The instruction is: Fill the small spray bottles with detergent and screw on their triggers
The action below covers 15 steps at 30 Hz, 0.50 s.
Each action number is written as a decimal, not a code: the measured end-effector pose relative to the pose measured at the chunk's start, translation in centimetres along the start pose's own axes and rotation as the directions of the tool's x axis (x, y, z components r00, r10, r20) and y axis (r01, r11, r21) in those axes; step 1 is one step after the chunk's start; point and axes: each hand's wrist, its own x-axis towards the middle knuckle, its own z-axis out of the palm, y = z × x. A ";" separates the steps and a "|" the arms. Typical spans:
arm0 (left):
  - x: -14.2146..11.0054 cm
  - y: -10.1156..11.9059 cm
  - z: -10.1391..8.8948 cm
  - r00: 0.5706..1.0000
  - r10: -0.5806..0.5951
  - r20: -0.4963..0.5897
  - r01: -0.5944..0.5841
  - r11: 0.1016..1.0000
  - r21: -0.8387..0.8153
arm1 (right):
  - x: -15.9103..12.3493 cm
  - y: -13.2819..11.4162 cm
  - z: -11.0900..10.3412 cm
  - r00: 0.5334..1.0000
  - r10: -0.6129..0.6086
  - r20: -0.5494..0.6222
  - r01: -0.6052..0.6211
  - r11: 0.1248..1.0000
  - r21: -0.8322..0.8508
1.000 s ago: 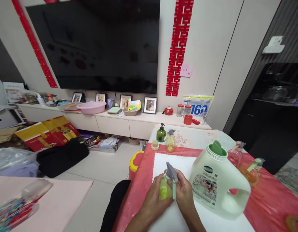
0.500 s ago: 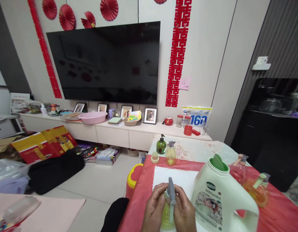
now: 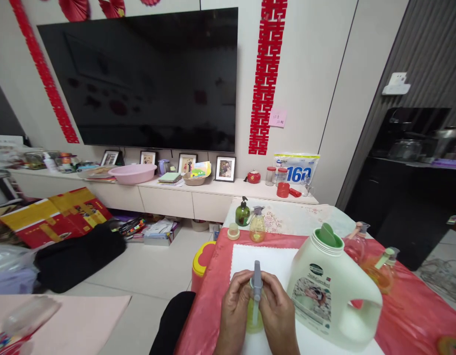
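Both hands meet at the neck of a small yellow-green spray bottle [image 3: 252,323] with a grey trigger head. My left hand [image 3: 235,305] curls its fingers round the collar from the left. My right hand [image 3: 278,308] closes on it from the right, so the collar is partly hidden. The bottle stands upright over a white mat [image 3: 246,254]. Close to my right hand is a large pale green detergent jug [image 3: 333,296], its mouth uncapped and showing a green spout. A clear pale cap [image 3: 233,231] lies beyond the mat.
Behind the mat stand a green pump bottle [image 3: 243,213] and a yellow spray bottle [image 3: 257,226]. Pink [image 3: 356,244] and orange [image 3: 379,271] spray bottles are right of the jug. A red cloth [image 3: 202,315] covers the table; a yellow-and-red stool [image 3: 200,259] sits at its left edge.
The camera view has shifted a little to the right and down. The grey spray head has turned slightly between my hands, which keep hold of the bottle.
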 end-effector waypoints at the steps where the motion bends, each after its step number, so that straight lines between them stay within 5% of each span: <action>1: 0.0 0.0 0.1 1.000 0.004 -0.007 -0.004 1.000 0.000 | -0.1 0.0 0.0 1.000 -0.004 -0.007 0.004 1.000 0.001; 7: -0.2 0.4 0.3 1.000 0.017 -0.017 -0.016 1.000 0.025 | 0.0 -0.1 -0.2 0.998 -0.063 -0.019 0.062 0.997 -0.036; 15: -0.1 0.2 0.2 0.997 0.067 0.028 -0.068 0.997 0.027 | -1.0 1.0 0.4 0.993 0.061 -0.101 -0.054 0.996 0.076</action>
